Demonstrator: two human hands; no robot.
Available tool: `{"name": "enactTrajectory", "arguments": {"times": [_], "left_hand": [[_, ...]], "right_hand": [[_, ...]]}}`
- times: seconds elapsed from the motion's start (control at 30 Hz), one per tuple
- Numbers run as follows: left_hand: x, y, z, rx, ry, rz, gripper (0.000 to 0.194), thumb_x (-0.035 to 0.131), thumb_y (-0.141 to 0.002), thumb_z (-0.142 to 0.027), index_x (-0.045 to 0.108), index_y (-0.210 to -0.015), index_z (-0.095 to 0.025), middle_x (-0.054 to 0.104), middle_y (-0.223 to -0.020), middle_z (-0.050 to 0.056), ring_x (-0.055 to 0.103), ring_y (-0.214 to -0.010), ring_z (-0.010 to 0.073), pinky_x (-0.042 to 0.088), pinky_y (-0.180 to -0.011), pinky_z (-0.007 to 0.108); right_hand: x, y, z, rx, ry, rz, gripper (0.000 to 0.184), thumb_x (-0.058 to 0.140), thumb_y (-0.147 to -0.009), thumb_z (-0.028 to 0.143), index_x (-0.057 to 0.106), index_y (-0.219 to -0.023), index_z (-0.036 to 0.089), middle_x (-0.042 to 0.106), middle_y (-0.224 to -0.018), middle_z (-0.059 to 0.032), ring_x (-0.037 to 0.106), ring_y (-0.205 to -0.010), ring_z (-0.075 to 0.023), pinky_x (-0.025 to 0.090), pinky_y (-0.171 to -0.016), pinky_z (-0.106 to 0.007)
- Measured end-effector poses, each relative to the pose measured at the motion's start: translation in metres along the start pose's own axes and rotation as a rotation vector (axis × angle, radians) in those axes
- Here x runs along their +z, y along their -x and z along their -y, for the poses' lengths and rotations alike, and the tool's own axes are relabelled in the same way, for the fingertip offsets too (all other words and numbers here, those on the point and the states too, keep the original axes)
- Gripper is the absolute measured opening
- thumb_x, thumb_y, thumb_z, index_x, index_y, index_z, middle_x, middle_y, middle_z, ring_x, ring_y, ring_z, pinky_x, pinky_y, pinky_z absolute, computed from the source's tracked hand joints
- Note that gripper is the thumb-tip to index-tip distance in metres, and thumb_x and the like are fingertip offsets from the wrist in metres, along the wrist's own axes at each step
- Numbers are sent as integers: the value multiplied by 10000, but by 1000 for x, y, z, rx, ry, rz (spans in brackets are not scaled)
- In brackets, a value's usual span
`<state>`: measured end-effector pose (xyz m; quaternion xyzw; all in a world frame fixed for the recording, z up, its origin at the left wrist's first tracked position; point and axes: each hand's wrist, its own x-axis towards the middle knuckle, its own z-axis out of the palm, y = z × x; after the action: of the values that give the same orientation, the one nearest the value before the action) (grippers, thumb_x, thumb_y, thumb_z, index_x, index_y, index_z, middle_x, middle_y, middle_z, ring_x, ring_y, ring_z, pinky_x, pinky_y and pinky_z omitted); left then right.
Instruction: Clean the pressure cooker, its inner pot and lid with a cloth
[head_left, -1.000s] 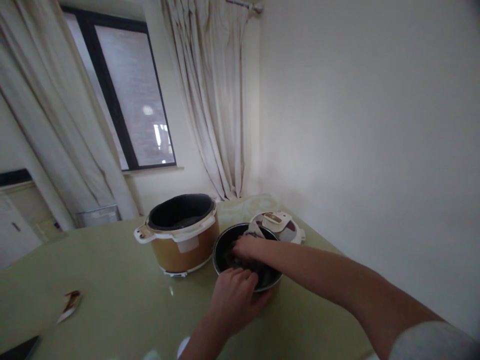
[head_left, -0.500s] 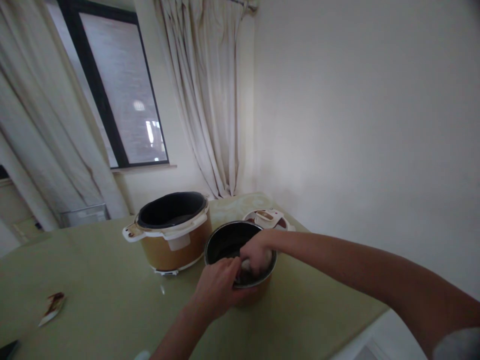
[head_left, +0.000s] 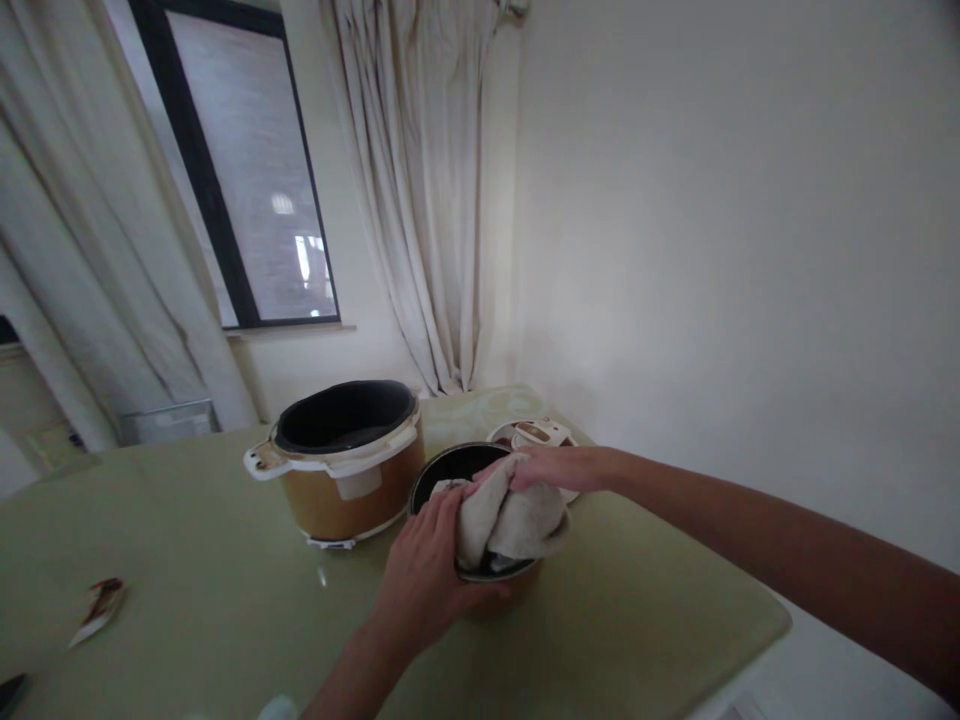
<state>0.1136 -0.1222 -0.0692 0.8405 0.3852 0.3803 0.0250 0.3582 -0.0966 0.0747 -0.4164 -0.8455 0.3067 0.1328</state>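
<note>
A round pot point(head_left: 459, 460) with a dark inside and a brownish outer wall stands on the table. My left hand point(head_left: 424, 565) grips its near left rim, thumb low along the outer wall and fingertips beside the cloth. A crumpled off-white cloth point(head_left: 517, 515) covers much of the pot's mouth and hangs over its right rim. My right hand point(head_left: 532, 468) is closed on the top of that cloth, some fingers hidden in its folds. Just left of the pot sits a larger gold and white cooker body point(head_left: 356, 490), lidless, dark inside.
Behind the pot lies a white and brown lid point(head_left: 544, 432), partly hidden by my right hand. The pale green table point(head_left: 217, 600) has its corner at the right. A small stained scrap point(head_left: 101, 608) and a dark object point(head_left: 11, 692) lie at the left.
My right hand has risen from inside the pot to its rim, bringing the cloth up into view. My left hand stays at the rim, having shifted slightly left.
</note>
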Motion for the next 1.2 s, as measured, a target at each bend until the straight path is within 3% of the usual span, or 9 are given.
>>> {"name": "enactTrajectory", "arguments": {"times": [0.1,0.23,0.37,0.53,0.63,0.73,0.87,1.03,1.2], "left_hand": [[-14,-14,-11,-40,123,117,1178,982,-582,-688,502,-1566,-253,648,-1485,162,623,-1332,399,539,-1081,530],[-28,-36,-16,-164,367,282,379,625,-1012,-568,745,-1095,-217,770,-971,45,690,-879,231,515,-792,330],[-35,-51,-9,-241,503,157,378,461,-1090,-460,731,-1159,-204,752,-879,14,663,-794,194,468,-737,286],[-45,-74,-14,-324,512,-45,400,469,-1075,-492,730,-1049,-190,726,-864,19,662,-834,210,473,-761,299],[-54,-88,-20,-318,563,-156,398,464,-1075,-489,715,-1023,-185,728,-892,23,664,-892,215,505,-825,308],[-63,-90,-12,-279,555,-206,371,460,-1075,-440,721,-1145,-186,771,-1054,44,684,-997,220,533,-922,327],[-64,-70,18,-138,395,-76,405,465,-1052,-344,710,-1350,-222,790,-1239,70,702,-1181,253,534,-1075,396],[-52,-32,38,38,180,92,413,531,-998,-213,768,-1319,-320,743,-1399,79,675,-1286,275,539,-1122,459],[-60,-13,14,93,210,312,386,681,-978,-304,707,-1360,-352,707,-1345,55,670,-1240,245,564,-1066,386]], "right_hand": [[-22,17,9,-102,40,69,493,533,-957,174,766,-1386,241,646,-1525,-67,522,-1488,-259,310,-1302,-455],[-30,25,12,-83,65,-50,515,499,-987,208,725,-1448,249,659,-1519,-66,565,-1446,-262,333,-1286,-467],[-18,17,3,5,-3,-192,467,546,-930,218,746,-1351,209,747,-1368,-67,658,-1294,-268,458,-1165,-438],[33,-3,-4,140,-69,-594,568,633,-758,153,670,-1322,214,757,-1235,-64,669,-1171,-263,503,-1026,-381],[57,-14,-9,157,-110,-608,677,703,-707,164,587,-1373,216,753,-1248,-69,673,-1157,-275,505,-1007,-383],[49,-14,-18,182,-4,-579,476,637,-695,114,679,-1162,196,775,-1113,-68,693,-1070,-279,504,-942,-368],[5,10,-16,129,313,-654,427,538,-746,84,735,-1105,205,781,-1081,-71,696,-1049,-275,488,-970,-384],[10,67,17,75,769,-330,309,615,-855,179,730,-1139,221,751,-1123,-138,677,-1004,-317,492,-933,-462],[61,102,23,18,663,12,355,757,-884,488,714,-1150,257,740,-1147,-116,686,-1002,-317,524,-885,-455]]}}
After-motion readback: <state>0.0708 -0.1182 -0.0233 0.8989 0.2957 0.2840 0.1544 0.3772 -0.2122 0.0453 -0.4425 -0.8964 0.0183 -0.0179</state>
